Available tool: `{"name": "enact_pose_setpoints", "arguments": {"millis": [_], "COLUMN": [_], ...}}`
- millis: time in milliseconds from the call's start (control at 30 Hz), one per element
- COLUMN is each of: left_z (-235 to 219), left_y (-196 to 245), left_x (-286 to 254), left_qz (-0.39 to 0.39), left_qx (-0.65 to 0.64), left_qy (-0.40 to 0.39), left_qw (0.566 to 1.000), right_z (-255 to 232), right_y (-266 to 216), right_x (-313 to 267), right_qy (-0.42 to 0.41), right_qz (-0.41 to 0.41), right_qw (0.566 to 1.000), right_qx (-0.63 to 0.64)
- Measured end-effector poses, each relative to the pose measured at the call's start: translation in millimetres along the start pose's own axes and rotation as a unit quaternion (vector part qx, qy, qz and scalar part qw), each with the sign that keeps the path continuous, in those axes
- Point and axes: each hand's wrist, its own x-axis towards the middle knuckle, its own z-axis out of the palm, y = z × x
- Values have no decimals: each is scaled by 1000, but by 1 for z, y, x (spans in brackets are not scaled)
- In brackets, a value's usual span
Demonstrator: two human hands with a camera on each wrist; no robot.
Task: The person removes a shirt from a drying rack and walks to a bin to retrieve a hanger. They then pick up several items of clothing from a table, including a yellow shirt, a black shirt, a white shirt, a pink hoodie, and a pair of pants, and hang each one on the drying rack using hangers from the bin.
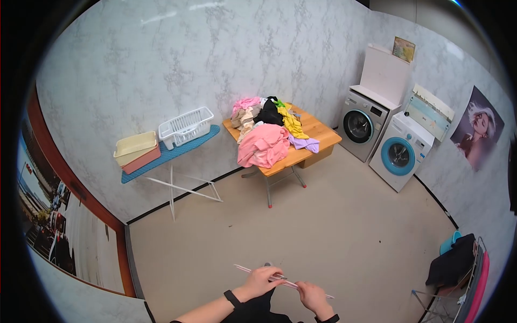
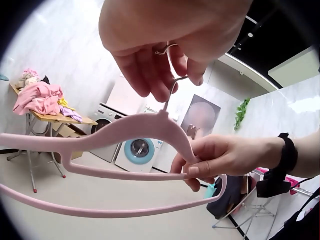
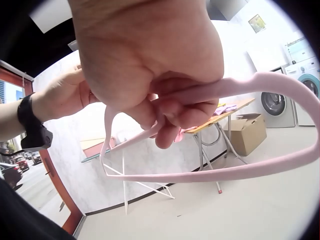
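A pink clothes hanger [image 2: 125, 131] with a metal hook [image 2: 171, 92] is held low in front of the body by both hands. My left hand [image 1: 263, 281] has its fingers and thumb round the hook, hiding part of it. With thumb and fingers, my right hand [image 1: 314, 300] grips one end of the hanger's shoulder. The right wrist view shows the right fingers curled round the frame, the long lower bar [image 3: 215, 175] passing beneath them. From the head view the hanger appears nearly edge-on, as a thin slanting strip.
A wooden table [image 1: 320, 141] carries piled clothes [image 1: 265, 144]. To its left, an ironing board [image 1: 175, 152] bears a white basket [image 1: 186, 127] and stacked basins [image 1: 135, 151]. Washing machines [image 1: 399, 155] stand at back right. A drying rack [image 1: 476, 277] with dark cloth stands at right.
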Motion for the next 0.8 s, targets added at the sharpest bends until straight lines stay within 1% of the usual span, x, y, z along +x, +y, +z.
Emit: {"name": "enact_pose_setpoints", "arguments": {"millis": [67, 100, 133, 200, 233, 267, 333, 367, 400, 433, 467, 533, 567, 633, 767, 800], "left_z": [-11, -18, -25, -40, -47, -55, -65, -65, -62, -60, -56, -39, -29, -9, 18, 24], "left_y": [-34, -53, -70, -103, -116, -130, -141, -148, -155, -159, -161, -165, -169, -178, -198, -207], "left_x": [36, 52, 68, 104, 123, 149, 190, 213, 239, 262, 284, 330, 351, 389, 469, 488], "left_qz": [22, -7, -8, 2, -39, -38, -91, -94, -74, -53, -51, -21, -19, 14, -6, -16], "left_qx": [99, 134, 129, 213, 188, 182, 216, 212, 190, 170, 172, 173, 171, 170, 186, 174], "left_qy": [-2, -31, -25, -35, -42, -41, -87, -93, -86, -81, -91, -83, -88, -108, -128, -114], "left_qw": [995, 991, 991, 976, 980, 982, 968, 968, 975, 981, 980, 981, 981, 979, 974, 978], "right_z": [-16, -25, -34, -56, -69, -81, -101, -115, -128, -137, -143, -153, -155, -153, -168, -176], "right_y": [13, 21, 30, 49, 57, 65, 81, 93, 103, 108, 112, 125, 133, 152, 216, 233], "right_x": [43, 68, 90, 141, 166, 190, 217, 239, 259, 273, 288, 315, 329, 356, 413, 427], "right_qy": [-3, -4, -7, 14, 13, 7, -12, 14, 43, 85, 88, 118, 120, 157, 168, 179], "right_qz": [0, 0, -2, -35, -34, -20, 8, -23, -53, -51, -43, 1, 7, 9, 27, 58], "right_qw": [1000, 1000, 1000, 998, 999, 999, 999, 999, 998, 995, 995, 992, 992, 976, 969, 966], "right_qx": [8, 19, 12, 44, 37, 36, 36, 21, 9, 2, 7, 38, 39, 153, 179, 177]}}
